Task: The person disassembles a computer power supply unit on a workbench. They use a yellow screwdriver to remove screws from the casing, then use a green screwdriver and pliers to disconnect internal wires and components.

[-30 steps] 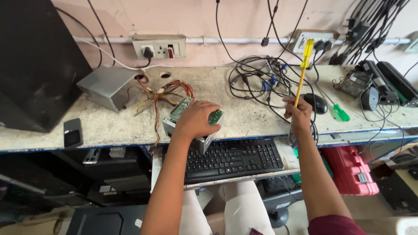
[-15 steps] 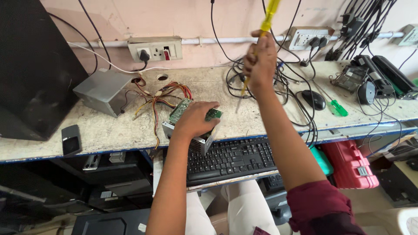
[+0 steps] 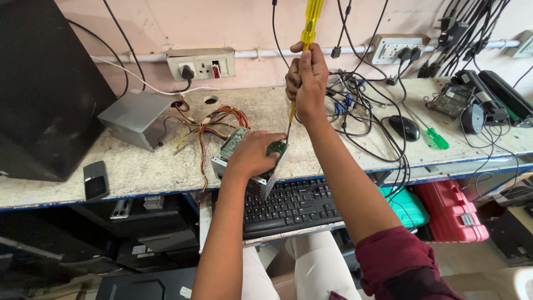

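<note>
**Workbench, head view: power-supply unit under a screwdriver**

1. Left hand (image 3: 252,155): laid flat over the top of the open metal power-supply box with its green circuit board (image 3: 244,150), fingers curled round the board's right edge, grasping the unit. The unit sits at the front edge of the bench, above the keyboard, slightly overhanging.

2. Right hand (image 3: 306,78): clenched round the long screwdriver with the translucent yellow handle (image 3: 310,25), held upright above the unit. The handle rises out of the top of the fist; the thin shaft runs down to the right corner of the green board, close to the left fingertips. Whether the tip touches the board cannot be told.

3. Speckled stone workbench with blue front edge (image 3: 155,166): bears all items below.

4. Grey metal box cover (image 3: 136,118): left of the unit, near the wall, lying apart from it.

5. Bundle of red, yellow and orange wires (image 3: 216,121): fanned out between the cover and the unit.

6. Small black rectangular device (image 3: 95,180): front left of bench.

7. Black computer mouse (image 3: 404,128) and green-handled screwdriver (image 3: 436,138): right of the right forearm, just beside each other.

8. Tangle of black cables (image 3: 361,105): behind the right hand.

9. Black keyboard (image 3: 288,205): on a tray below the bench edge.

10. Red plastic case (image 3: 449,208): under the bench, right.
</note>
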Motion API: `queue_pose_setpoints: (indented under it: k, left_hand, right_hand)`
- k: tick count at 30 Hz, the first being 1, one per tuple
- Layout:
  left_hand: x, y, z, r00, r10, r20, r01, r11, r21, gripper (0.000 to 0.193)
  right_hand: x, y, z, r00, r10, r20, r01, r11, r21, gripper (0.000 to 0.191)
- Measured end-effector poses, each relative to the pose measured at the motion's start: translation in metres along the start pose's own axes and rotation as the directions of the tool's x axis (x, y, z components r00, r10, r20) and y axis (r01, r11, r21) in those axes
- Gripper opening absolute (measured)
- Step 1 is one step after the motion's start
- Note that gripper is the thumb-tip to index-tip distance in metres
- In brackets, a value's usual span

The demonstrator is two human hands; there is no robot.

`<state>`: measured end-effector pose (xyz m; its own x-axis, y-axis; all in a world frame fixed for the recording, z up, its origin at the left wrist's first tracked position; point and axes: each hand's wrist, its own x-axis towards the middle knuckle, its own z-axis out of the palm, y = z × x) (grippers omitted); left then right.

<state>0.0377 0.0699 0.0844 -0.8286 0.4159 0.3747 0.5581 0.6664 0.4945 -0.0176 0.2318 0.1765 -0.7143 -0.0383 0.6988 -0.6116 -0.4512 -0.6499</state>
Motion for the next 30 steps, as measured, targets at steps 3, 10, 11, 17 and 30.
queue_pose_setpoints:
  k: [3, 10, 11, 17, 30]
  left_hand:
    - [0.0, 0.002, -0.002, 0.999, -0.042, 0.022, 0.042, 0.999, -0.016, 0.048]
    - [0.001, 0.0, -0.001, 1.0, 0.015, 0.006, -0.015, 1.0, -0.005, 0.049]
    - [0.0, 0.0, 0.0, 1.0, 0.019, 0.001, -0.019, 1.0, -0.009, 0.049]
    - [-0.001, -0.007, 0.005, 0.999, 0.041, -0.003, -0.041, 0.999, -0.034, 0.046]
    - [-0.001, -0.008, 0.004, 0.999, 0.041, -0.001, -0.041, 0.999, -0.01, 0.047]
  right_hand:
    - [-0.002, 0.003, -0.003, 1.0, -0.001, 0.003, 0.001, 1.0, -0.018, 0.029]
    - [-0.008, -0.003, -0.002, 0.999, -0.001, -0.032, 0.0, 1.0, -0.014, 0.024]
    - [-0.01, -0.005, 0.0, 0.999, 0.008, -0.045, -0.009, 1.0, -0.021, 0.024]
    - [-0.021, -0.022, 0.014, 0.979, -0.088, -0.182, 0.014, 0.928, -0.372, 0.024]
    - [-0.018, -0.023, 0.013, 0.968, -0.153, -0.201, 0.042, 0.882, -0.469, 0.022]
